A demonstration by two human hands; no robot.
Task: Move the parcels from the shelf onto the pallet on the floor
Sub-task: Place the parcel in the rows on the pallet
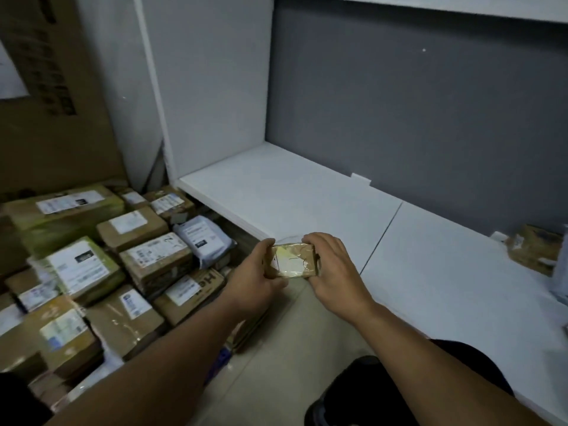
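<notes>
The left hand [255, 281] and right hand [335, 272] clamp a small parcel [295, 261] by its ends, in the air just off the shelf edge. It is best swung left and low, then set flat on the stacked parcels [153, 259]. Another parcel [534, 247] waits on the shelf [307, 192].

Labels [81, 269] on the stacked parcels [153, 262] are too blurred to read.

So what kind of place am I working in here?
Probably a parcel storeroom or courier depot. Labelled cardboard parcels are stacked low on the left with a grey mailer bag, a white shelf unit stands beside them, and the left hand and right hand hold a small taped parcel.
</notes>
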